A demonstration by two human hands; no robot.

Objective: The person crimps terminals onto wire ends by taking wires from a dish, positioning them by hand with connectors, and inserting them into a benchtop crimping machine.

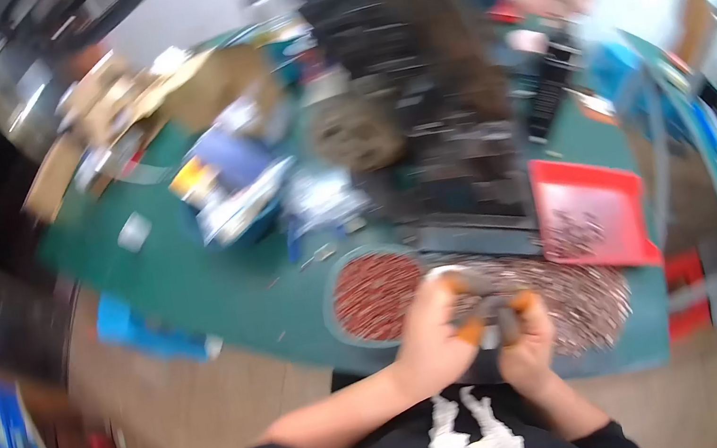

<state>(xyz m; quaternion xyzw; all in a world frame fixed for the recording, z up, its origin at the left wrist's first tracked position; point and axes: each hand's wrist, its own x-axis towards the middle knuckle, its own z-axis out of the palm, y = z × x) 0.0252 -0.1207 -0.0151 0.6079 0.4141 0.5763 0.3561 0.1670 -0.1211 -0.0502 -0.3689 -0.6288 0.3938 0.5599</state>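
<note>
My left hand and my right hand are close together at the front edge of the green table, with orange coverings on some fingertips. Fingers of both hands are curled around something dark and small, too blurred to make out. To the left of my hands lies a round tray of reddish-brown small pieces. A wide pile of shiny metallic pieces spreads behind and to the right of them. The red-rimmed tray at the right holds more small metallic pieces.
A dark machine stands behind my hands. Left of it are a blue container with packets, plastic bags and cardboard boxes. A blue object sits lower left, beyond the table. A black strip-like object lies at the back right.
</note>
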